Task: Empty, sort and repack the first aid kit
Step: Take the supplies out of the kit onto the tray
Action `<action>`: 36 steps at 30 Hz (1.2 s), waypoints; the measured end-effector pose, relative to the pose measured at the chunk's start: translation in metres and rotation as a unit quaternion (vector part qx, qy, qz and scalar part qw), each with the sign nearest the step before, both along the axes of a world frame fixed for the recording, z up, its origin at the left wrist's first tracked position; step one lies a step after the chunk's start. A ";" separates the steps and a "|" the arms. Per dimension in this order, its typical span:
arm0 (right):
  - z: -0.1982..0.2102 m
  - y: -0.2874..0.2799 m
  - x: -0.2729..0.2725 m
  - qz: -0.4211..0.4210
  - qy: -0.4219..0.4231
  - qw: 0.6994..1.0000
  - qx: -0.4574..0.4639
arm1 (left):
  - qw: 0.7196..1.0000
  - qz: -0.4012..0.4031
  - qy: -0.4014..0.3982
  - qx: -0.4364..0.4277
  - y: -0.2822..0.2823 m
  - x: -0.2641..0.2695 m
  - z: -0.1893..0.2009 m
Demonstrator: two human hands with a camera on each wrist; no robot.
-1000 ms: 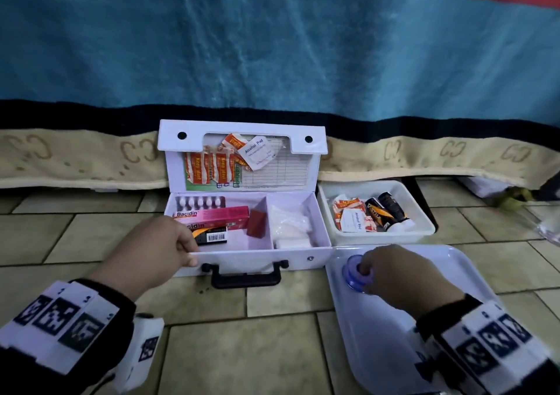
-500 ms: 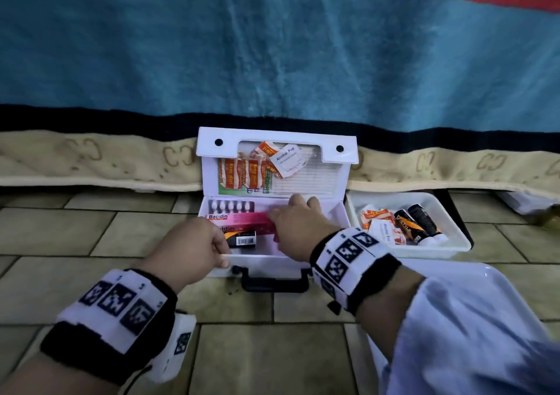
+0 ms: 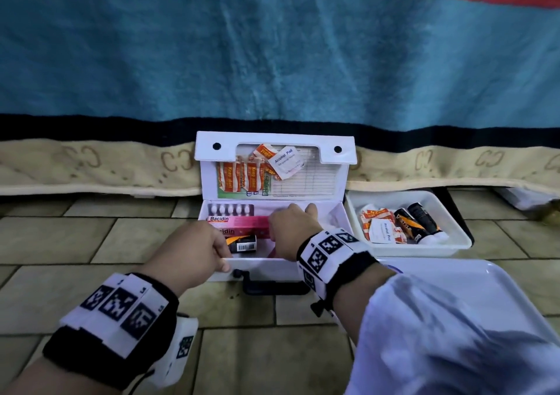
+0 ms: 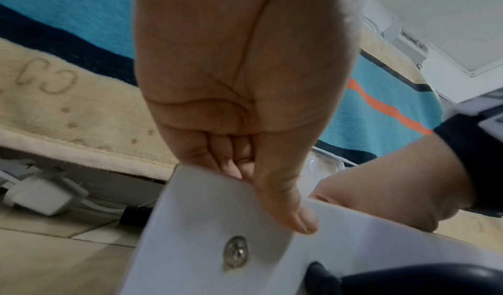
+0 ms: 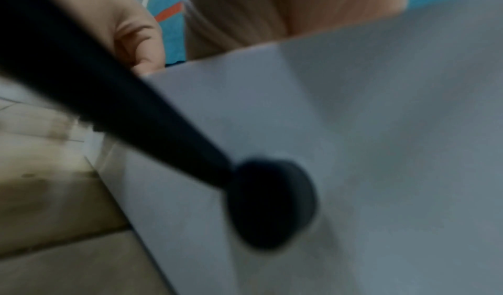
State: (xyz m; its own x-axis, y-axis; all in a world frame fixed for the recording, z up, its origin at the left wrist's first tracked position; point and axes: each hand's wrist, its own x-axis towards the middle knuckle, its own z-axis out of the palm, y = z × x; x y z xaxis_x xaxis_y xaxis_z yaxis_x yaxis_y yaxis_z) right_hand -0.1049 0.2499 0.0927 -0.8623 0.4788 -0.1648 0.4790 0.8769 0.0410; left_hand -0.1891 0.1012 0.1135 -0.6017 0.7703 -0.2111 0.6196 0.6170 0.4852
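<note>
Head view: white first aid kit sat open on the tiled floor, lid upright against a blue blanket. Left hand gripped the kit's front wall near its left corner, fingers curled over the rim. Right hand was down inside the kit, just right of the pink Bacidin box; fingers hidden, couldn't tell whether they held anything. Blister strip lay behind the box, a small black barcode box in front of it. Plaster packets and an alcohol pad were tucked in the lid. White tray just right of the kit held sachets and dark tubes. A bigger white tray sat nearer, right.

Left wrist view: left hand pinched the kit wall, thumb outside, fingers inside. A metal stud sat below the thumb.

Right wrist view: blurred. Kit front and black handle filled it; right fingers out of sight behind the wall.
</note>
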 end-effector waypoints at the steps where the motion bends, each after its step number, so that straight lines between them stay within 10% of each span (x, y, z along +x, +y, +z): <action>1: 0.000 0.000 -0.001 -0.004 0.000 1.000 -0.002 | 1.000 0.001 0.000 0.002 0.000 0.000 0.000; 10: 0.038 0.004 0.039 -0.064 0.184 0.953 -0.233 | 1.000 -0.005 0.005 -0.004 0.001 -0.003 -0.003; 15: 0.067 0.028 0.129 -0.139 0.313 0.926 -0.159 | 1.000 -0.004 0.015 -0.018 0.002 -0.004 -0.003; 32: 0.017 0.049 0.172 -0.182 -0.047 0.980 -0.068 | 1.000 -0.005 -0.003 -0.005 0.002 -0.007 -0.004; 36: 0.058 0.029 0.144 -0.149 0.117 0.981 -0.042 | 1.000 -0.017 0.002 -0.011 0.002 -0.007 -0.004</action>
